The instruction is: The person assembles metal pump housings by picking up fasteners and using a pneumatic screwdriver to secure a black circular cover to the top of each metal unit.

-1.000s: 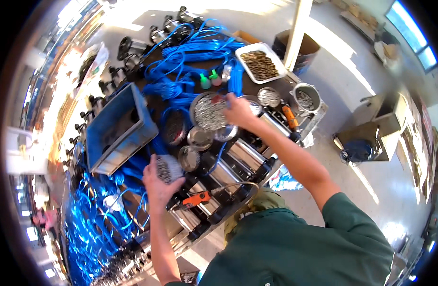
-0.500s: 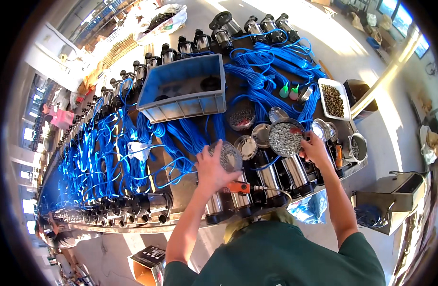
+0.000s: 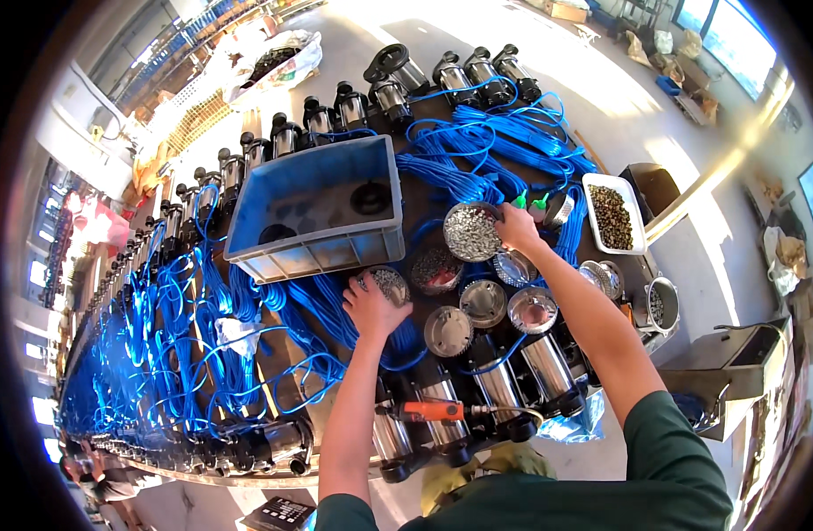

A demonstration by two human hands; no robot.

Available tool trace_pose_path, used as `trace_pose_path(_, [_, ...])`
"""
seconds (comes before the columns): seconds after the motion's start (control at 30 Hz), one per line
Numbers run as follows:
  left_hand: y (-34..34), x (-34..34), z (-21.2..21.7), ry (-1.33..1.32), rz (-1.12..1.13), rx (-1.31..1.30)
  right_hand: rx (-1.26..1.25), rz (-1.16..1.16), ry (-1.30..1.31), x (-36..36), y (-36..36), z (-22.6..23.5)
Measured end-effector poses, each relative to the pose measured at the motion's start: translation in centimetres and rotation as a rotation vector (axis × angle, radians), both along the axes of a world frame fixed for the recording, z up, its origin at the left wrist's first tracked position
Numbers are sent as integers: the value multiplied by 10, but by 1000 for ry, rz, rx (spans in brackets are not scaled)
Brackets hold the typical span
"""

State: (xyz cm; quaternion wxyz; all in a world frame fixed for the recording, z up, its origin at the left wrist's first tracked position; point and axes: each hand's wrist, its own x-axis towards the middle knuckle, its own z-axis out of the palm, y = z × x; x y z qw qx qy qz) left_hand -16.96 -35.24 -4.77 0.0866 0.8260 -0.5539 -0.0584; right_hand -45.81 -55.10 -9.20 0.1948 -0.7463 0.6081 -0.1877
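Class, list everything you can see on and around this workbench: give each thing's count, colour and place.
Blue plastic crate: one, bench centre.
Blue cable coils: many, along the bench.
Steel pump bodies: several, silver, near edge.
Black-topped pumps: a row, far edge.
Round bowl of small silver parts: one, by right hand.
White tray of brown parts: one, right.
Orange-handled tool: one, near edge.
Left hand: on a round metal disc.
Right hand: at the bowl's rim.
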Motion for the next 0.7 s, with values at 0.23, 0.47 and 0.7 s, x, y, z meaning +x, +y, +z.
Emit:
trace_pose_path(0.23, [-11,-4,-15,-22,30,-43,-54,-14,154,-2,5,3])
trace_pose_path(0.47, [15,28,-19,223,11,-8,-133,179,-66,83,164,119])
trace_pose_path(0.7, [171,40,38,593,127,-509,-60,648,80,111,362,101])
